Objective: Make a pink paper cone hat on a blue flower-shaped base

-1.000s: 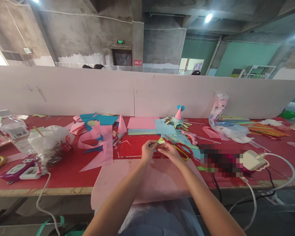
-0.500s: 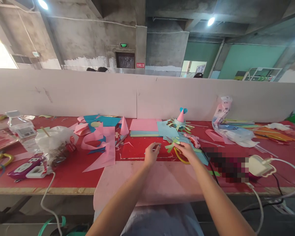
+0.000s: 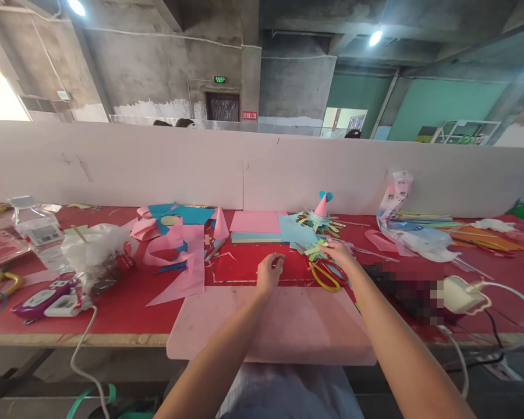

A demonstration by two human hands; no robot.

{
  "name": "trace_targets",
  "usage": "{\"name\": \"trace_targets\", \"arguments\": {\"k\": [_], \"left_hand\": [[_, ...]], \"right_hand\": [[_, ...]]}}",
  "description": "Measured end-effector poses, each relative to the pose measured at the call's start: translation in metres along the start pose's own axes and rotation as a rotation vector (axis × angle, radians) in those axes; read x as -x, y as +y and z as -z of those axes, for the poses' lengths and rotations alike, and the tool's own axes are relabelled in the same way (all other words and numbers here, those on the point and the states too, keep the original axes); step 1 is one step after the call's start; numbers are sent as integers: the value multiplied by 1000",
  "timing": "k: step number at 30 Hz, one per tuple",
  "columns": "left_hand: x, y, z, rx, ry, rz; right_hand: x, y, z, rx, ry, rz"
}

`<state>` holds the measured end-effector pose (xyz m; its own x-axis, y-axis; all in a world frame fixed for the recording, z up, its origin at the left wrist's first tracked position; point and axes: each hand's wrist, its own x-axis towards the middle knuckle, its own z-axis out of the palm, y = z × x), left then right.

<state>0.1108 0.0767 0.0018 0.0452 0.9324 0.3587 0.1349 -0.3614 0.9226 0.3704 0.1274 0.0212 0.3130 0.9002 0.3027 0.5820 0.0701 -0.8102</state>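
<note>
My left hand (image 3: 268, 273) is above the red board (image 3: 240, 262), its fingers curled together; whatever they pinch is too small to make out. My right hand (image 3: 338, 254) is closed at the ends of some light green paper strips (image 3: 317, 250), beside the blue paper sheets (image 3: 299, 228). Just below it lie scissors with yellow handles (image 3: 325, 282), partly beside a red-handled tool. A pink paper cone (image 3: 220, 224) stands left of the board. Farther back is a finished-looking pink cone hat (image 3: 322, 206) with a blue top and a green fringe.
Pink paper scraps (image 3: 179, 262) lie to the left, near a plastic bag (image 3: 96, 250), a purple power strip (image 3: 48, 297) and a bottle (image 3: 35, 221). On the right are a white plastic package (image 3: 419, 238) and a white charger (image 3: 460, 294). A pale partition (image 3: 179, 169) closes the back.
My right hand has shifted right and slightly away from me, uncovering more of the scissors; the green strips moved with it. My left hand stays nearly in place.
</note>
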Motion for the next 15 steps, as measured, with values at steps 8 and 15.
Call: {"name": "trace_targets", "arguments": {"k": [8, 15], "left_hand": [[-4, 5, -23, -254, -128, -92], [-13, 17, -89, -543, -222, -12]], "right_hand": [[-2, 11, -13, 60, -38, -82], [-7, 15, -19, 11, -48, -130]]}}
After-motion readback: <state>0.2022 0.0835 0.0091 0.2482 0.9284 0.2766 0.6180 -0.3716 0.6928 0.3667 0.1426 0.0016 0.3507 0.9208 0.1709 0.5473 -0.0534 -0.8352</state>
